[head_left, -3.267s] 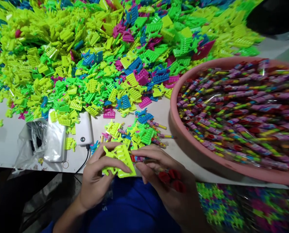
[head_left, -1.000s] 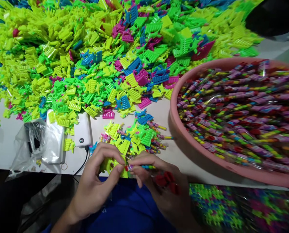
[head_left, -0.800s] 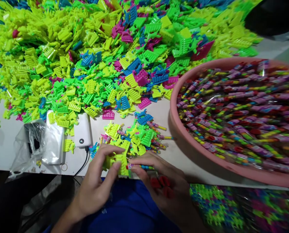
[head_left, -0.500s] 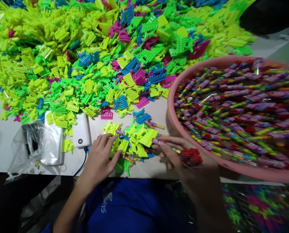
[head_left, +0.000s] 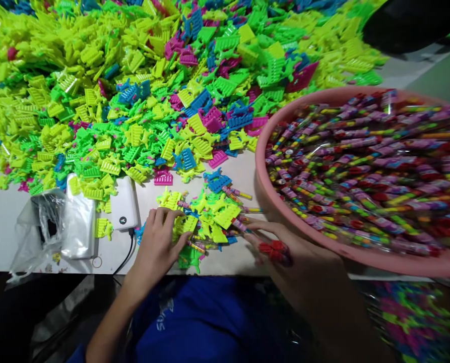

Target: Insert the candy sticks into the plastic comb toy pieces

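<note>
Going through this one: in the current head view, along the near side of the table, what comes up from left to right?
Clear plastic bag → shiny plastic-wrapped packet → white device with a cable → left hand → small heap of comb-like pieces → right hand → pink tub.

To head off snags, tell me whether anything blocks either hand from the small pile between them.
Nothing visible does: the left hand is at the small pile's left edge, the right hand at its right. The basin stands farther right, not between.
</note>
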A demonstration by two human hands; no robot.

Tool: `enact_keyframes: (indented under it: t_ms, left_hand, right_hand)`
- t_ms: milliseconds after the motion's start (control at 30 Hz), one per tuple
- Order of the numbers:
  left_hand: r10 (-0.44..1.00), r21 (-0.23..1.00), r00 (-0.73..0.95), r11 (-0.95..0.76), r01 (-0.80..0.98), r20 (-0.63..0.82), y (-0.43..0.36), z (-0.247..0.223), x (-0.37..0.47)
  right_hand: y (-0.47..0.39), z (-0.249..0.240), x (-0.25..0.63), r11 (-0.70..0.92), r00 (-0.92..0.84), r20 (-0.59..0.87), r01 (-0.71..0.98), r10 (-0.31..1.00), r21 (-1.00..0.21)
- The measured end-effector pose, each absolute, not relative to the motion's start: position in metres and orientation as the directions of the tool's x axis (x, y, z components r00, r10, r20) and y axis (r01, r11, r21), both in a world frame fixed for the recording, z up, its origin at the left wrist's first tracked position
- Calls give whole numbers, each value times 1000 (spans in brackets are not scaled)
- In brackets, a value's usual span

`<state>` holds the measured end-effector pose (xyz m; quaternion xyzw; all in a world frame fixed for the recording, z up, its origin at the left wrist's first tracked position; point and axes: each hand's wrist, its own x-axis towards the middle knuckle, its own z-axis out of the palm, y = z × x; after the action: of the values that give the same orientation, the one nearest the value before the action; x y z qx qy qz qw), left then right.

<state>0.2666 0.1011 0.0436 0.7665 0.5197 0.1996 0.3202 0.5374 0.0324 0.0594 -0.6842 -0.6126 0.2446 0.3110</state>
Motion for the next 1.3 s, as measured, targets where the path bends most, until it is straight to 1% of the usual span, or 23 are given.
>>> enact_keyframes:
  t_ms: [67,100,133,167,200,267,300,333,400,467,533,600,700,867,967,1100,1200,1300]
  left_hand:
    - [937,762,349,-206,614,-28,101,45,264]
    - [943,794,332,-181,580,-28,101,47,262]
    - [949,824,314,-156,545,-27,101,49,261]
    - [954,847,298,-137,514,-26,101,51,259]
    - [960,875,278,-113,471,-25,100,54,258]
    - [975,946,212,-10,323,-62,98,64,256]
    - [977,973,178,73,218,-113,97,70,256]
    - [971,980,156,168,104,-183,95,76,257]
    - [931,934,150,348,-82,-333,89,90,259]
    - [892,883,165,444,-151,-420,83,102,263]
    - [881,863,153,470,-184,-447,77,110,266]
    - [877,849,144,480,-222,-459,74,114,268]
    - [875,832,162,484,-270,-456,72,113,269]
    - [905,854,202,422,-305,-375,69,110,269]
    - [901,868,221,424,-259,-374,65,110,270]
    - [900,883,168,430,-187,-403,61,113,271]
    - [905,891,156,419,-175,-395,60,117,273]
    - [919,905,132,390,-169,-371,59,119,275]
  right_hand:
    - [29,63,537,-34,159,115,718,981,-696]
    - [27,65,535,-61,214,122,691,969,-721]
    - [26,67,531,-102,275,98,629,956,-771]
    - [26,68,527,-152,326,39,537,945,-830]
    - [26,69,522,-208,350,-51,428,935,-879]
    - [27,71,510,-321,283,-248,247,926,-914]
    - [29,72,504,-368,220,-324,200,920,-908]
    - [31,73,499,-396,160,-370,182,915,-900]
    - [36,77,493,-373,48,-370,174,928,-912]
    - [39,82,489,-286,-49,-296,146,954,-947]
    - [40,87,487,-222,-101,-231,94,968,-970]
    - [40,91,485,-217,-98,-221,48,970,-975]
    - [39,92,482,-266,-87,-263,-31,961,-963]
    - [41,94,474,-398,-52,-396,-194,917,-897]
    - [43,99,471,-470,-93,-464,-275,881,-838]
    - [45,101,470,-535,-126,-527,-347,840,-770]
    - [46,100,470,-526,-118,-522,-363,845,-769]
    - [46,96,470,-483,-127,-474,-387,871,-785]
